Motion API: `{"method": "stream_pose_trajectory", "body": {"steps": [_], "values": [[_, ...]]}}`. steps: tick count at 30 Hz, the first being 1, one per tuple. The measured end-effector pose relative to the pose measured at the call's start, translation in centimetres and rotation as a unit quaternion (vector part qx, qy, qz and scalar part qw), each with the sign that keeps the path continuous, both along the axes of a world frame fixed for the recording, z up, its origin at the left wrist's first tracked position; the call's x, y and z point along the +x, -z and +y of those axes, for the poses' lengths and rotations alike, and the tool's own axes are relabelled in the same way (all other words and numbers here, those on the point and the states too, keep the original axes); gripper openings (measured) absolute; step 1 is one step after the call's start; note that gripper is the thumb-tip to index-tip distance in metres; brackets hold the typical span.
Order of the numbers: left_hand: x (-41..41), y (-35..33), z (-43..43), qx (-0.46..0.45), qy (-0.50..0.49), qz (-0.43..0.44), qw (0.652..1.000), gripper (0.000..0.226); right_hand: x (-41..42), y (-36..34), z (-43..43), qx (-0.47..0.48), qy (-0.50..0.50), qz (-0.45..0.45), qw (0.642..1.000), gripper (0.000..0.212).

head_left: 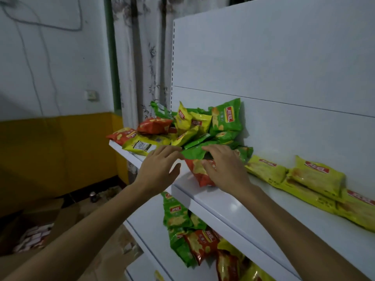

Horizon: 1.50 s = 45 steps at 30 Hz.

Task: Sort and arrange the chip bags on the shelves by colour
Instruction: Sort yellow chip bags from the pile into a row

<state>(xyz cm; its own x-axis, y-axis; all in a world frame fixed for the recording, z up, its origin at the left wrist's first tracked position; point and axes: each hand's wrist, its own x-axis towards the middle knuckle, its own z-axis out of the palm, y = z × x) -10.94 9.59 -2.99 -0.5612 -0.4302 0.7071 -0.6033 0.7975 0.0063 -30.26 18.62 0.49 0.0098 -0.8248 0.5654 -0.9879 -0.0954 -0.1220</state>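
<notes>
Both forearms reaching, right hand (224,169) on red bag (197,171), left hand (158,169) spread

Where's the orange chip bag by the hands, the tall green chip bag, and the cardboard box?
orange chip bag (197,172): head view, its printed front
tall green chip bag (226,117): head view, middle of its front
cardboard box (43,209): head view, its flap

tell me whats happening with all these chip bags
A person is sorting chip bags on a white shelf. Both hands reach into a mixed pile of green, yellow and red bags; the right hand rests on a red bag, the left hand hovers open beside it. Yellow bags already lie in a row to the right.
</notes>
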Motion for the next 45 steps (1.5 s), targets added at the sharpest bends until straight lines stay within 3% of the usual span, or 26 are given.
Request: {"method": "stream_pose_trajectory", "body": {"steps": [8,17,22,26,35,45], "values": [[3.9,0.7,-8.8,0.023,-0.017,-0.016,0.999,0.033,2.9,-2.3,-9.5,-0.015,0.042,0.129,0.991,0.047],[6.3,1.7,-17.1,0.026,0.021,-0.124,0.992,0.053,4.5,-2.0,-18.8,0.194,0.131,0.322,0.917,0.062],[5.9,2.7,-19.5,0.005,0.067,-0.115,0.991,0.058,4.9,-1.3,-19.9,0.18,0.165,0.346,0.906,0.041],[5.5,3.0,-20.3,-0.046,0.115,-0.103,0.987,0.053,4.8,-1.6,-19.5,0.186,0.181,0.351,0.9,0.041],[4.8,3.2,-19.6,-0.068,0.206,-0.049,0.975,0.048,4.3,-3.1,-18.4,0.137,0.198,0.356,0.903,0.041],[3.5,0.2,-18.0,-0.102,0.278,0.09,0.951,0.035,4.2,-5.9,-14.3,0.086,0.241,0.364,0.895,0.04]]}}
